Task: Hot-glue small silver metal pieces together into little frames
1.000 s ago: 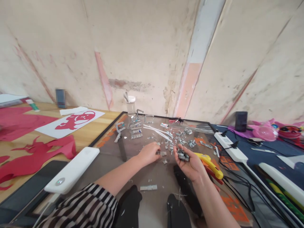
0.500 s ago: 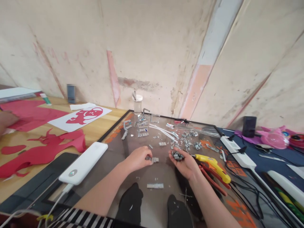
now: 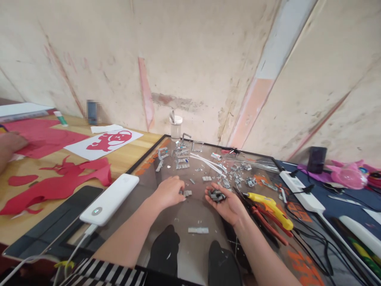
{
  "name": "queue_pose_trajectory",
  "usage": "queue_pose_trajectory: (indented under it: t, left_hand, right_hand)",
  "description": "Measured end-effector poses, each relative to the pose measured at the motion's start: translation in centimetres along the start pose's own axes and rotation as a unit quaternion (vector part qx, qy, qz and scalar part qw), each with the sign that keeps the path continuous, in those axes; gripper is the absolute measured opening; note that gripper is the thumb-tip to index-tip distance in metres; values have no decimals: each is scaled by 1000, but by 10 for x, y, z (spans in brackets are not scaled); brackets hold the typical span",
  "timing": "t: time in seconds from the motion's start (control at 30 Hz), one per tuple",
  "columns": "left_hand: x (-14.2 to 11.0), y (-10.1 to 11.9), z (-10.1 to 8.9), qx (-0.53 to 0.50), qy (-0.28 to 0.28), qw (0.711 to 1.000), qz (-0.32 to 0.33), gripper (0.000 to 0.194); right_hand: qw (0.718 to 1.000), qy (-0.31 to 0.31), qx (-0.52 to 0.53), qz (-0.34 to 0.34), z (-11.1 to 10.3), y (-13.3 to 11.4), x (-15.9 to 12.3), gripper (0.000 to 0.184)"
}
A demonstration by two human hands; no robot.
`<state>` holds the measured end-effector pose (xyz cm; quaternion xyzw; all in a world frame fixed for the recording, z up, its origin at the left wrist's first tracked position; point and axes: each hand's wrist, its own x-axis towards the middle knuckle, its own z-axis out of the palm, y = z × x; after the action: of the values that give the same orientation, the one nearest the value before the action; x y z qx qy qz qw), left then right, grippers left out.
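My left hand point(image 3: 169, 191) is closed over the glass tabletop, fingertips pinching the near end of a short grey segmented strip point(image 3: 188, 193). Palm up, my right hand point(image 3: 228, 204) cups a small heap of grey pieces point(image 3: 216, 195). Between the hands and farther back lies another short grey strip point(image 3: 206, 178). A longer flat grey strip point(image 3: 198, 230) rests nearer to me. Many loose grey bits point(image 3: 238, 174) are scattered beyond my right hand, and several joined grey strips point(image 3: 182, 161) stand at the back left.
Right of my right hand lie a yellow glue gun point(image 3: 270, 204), red-handled pliers point(image 3: 269, 222) and a white power strip point(image 3: 302, 192). A white power bank point(image 3: 110, 198) is at left. Another person's hand point(image 3: 12, 145) touches red paper point(image 3: 50, 137). A lidded jar point(image 3: 176, 128) stands by the wall.
My right hand has turned its palm farther up, showing more of the grey pieces. My left hand stays at the small strip; the view has shifted slightly.
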<state>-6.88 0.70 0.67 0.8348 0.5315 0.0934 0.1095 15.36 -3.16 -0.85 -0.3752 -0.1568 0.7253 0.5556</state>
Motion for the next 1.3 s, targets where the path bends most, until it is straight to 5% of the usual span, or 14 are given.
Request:
queue_pose_trajectory:
  t: [0.13, 0.27, 0.57, 0.97, 1.17, 1.3]
  left_hand:
    - [-1, 17, 2, -45, 60, 994, 77, 29]
    - [-2, 34, 13, -86, 47, 986, 137, 30]
    - [3, 42, 37, -72, 14, 986, 153, 23]
    - [1, 47, 32, -109, -11, 984, 141, 19]
    - [4, 39, 31, -115, 22, 984, 136, 15]
    - [5, 35, 28, -124, 37, 985, 115, 10]
  right_hand:
    - [1000, -15, -7, 2, 1, 0, -2, 10]
    - [1000, -22, -15, -5, 1, -1, -4, 13]
    - [995, -28, -69, -62, -2, -2, -3, 23]
    - [974, -70, -173, -129, -6, -16, -12, 36]
    - [859, -8, -460, -224, -22, -26, -16, 28]
    - [787, -27, -580, -209, -25, -26, -31, 15]
